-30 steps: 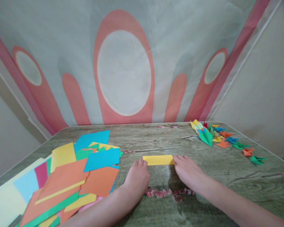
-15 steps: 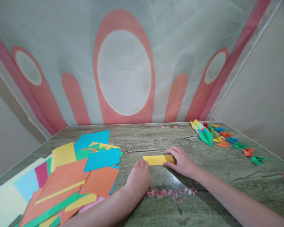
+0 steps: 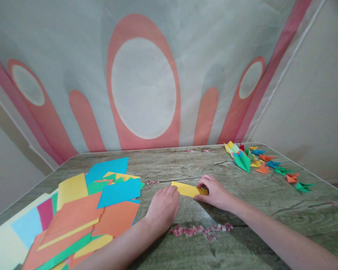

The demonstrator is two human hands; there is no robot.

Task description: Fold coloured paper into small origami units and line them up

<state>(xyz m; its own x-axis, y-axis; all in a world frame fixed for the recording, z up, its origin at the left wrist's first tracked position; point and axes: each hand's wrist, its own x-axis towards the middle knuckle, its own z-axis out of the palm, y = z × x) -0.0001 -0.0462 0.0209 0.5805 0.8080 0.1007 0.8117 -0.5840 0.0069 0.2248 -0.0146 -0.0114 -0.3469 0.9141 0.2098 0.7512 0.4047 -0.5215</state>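
Observation:
A folded yellow paper strip [image 3: 187,189] lies between my hands near the middle of the wood-grain table [image 3: 242,221], its left end slightly raised. My right hand [image 3: 214,193] pinches the strip's right end with curled fingers. At the strip's left end rests my left hand [image 3: 163,207], fingers curled and fingertips touching the paper's edge.
A loose pile of coloured paper sheets [image 3: 81,213] in orange, blue, yellow, green and pink covers the table's left side. Several small folded paper pieces [image 3: 259,163] lie at the back right. A pink-and-grey patterned sheet [image 3: 143,86] hangs behind the table.
My right hand slid left from the strip's end onto it and gripped it. The strip now sits tilted, its left end lifted. My left hand stayed at the left end.

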